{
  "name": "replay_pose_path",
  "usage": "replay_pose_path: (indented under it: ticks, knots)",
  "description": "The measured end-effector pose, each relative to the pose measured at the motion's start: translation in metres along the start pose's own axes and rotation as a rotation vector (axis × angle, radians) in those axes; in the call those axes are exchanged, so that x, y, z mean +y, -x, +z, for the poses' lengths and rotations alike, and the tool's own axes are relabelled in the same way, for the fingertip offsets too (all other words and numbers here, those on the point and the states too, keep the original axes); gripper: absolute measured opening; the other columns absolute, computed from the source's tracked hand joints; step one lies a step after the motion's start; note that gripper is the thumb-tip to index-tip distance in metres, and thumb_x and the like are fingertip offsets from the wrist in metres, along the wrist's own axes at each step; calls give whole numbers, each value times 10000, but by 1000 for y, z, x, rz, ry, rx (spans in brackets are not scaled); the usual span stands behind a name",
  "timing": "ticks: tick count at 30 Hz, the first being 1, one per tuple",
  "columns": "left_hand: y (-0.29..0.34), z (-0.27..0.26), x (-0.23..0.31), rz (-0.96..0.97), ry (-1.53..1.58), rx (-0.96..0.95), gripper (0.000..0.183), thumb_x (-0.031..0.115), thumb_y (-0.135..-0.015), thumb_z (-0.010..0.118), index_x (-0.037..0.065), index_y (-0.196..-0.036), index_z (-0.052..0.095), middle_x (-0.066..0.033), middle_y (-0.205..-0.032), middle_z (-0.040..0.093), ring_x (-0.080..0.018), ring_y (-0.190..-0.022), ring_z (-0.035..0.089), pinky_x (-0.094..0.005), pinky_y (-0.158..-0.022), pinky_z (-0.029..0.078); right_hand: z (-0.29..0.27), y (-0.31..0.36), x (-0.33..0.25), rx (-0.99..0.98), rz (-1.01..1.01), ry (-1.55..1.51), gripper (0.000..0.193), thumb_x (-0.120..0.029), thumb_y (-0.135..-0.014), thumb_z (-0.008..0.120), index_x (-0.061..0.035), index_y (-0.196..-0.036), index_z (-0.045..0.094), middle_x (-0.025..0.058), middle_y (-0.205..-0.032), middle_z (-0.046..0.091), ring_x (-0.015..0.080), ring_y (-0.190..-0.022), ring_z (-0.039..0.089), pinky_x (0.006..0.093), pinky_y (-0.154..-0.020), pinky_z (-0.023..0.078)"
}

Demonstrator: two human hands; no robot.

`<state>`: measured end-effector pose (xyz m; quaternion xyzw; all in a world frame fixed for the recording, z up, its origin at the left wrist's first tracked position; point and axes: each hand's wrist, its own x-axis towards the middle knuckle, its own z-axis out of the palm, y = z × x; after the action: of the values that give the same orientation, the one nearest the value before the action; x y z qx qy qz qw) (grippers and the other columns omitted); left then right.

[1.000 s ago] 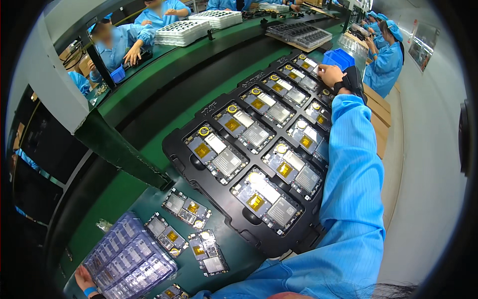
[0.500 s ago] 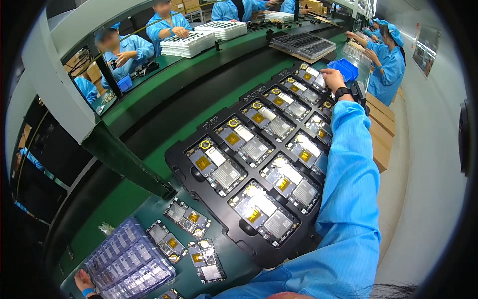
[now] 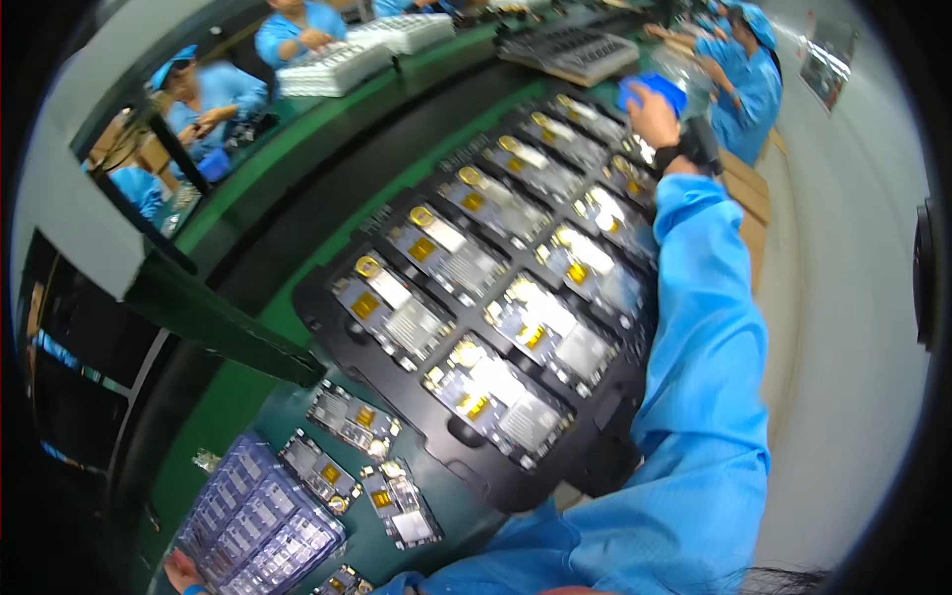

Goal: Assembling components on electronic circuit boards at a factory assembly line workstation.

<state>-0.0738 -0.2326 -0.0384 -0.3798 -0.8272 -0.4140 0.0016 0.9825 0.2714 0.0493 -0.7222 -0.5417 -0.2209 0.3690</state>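
Note:
My right hand reaches out at the far end of a black tray, its fingers over the near side of a blue plastic bin. Motion blur smears those fingers, and whether they hold anything does not show. Circuit boards with silver shields, amber patches and round gold-ringed parts lie in the tray's pockets. At the lower left my left hand, partly cut off by the dark rim, grips the edge of a clear bluish plastic tray filled with small parts.
Several loose circuit boards lie on the green bench between the two trays. A green post stands left of the black tray. Beyond are a stack of dark trays, white trays, cardboard boxes and co-workers in blue.
My right hand has gone from the farthest board in the black tray to the blue bin. My left hand stays at the clear tray. The whole view has shifted slightly.

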Motion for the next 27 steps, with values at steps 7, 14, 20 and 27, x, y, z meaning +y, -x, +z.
replay_pose_path:
  ticks: [7, 14, 20, 27]
  knots:
    - [9, -17, 20, 23, 99, -263, 259, 100, -756, 559, -30, -980, 583, -149, -913, 619, -239, -832, 592, -330, -727, 485, -160, 171, 139, 35, 517, 113, 312, -299, -763, 584, -33, -920, 619, 179, -899, 621, 304, -831, 601, 367, -711, 468]
    - [52, 10, 73, 350, -321, -137, 169, 117, -767, 595, -3, -885, 601, -168, -775, 607, -295, -706, 594, -370, -614, 492, -160, 483, 90, -698, 1377, -238, 736, -584, -658, 631, 82, -964, 571, 182, -870, 593, 272, -789, 596, 401, -606, 502]
    - [106, 13, 174, 363, -494, -106, 289, 265, -822, 562, 18, -964, 612, -204, -849, 613, -271, -793, 603, -360, -706, 474, -140, 495, 62, -576, 1066, 108, 578, -483, -716, 596, 86, -816, 615, 286, -841, 591, 376, -815, 595, 413, -682, 472]
    - [24, -7, 62, -483, 724, -159, 407, 229, -837, 546, -61, -1114, 474, -114, -1110, 534, -185, -977, 536, -259, -838, 453, -161, 455, 72, -132, 1413, -1042, 370, -183, -753, 658, 113, -947, 551, 134, -896, 602, 207, -792, 548, 344, -725, 425]
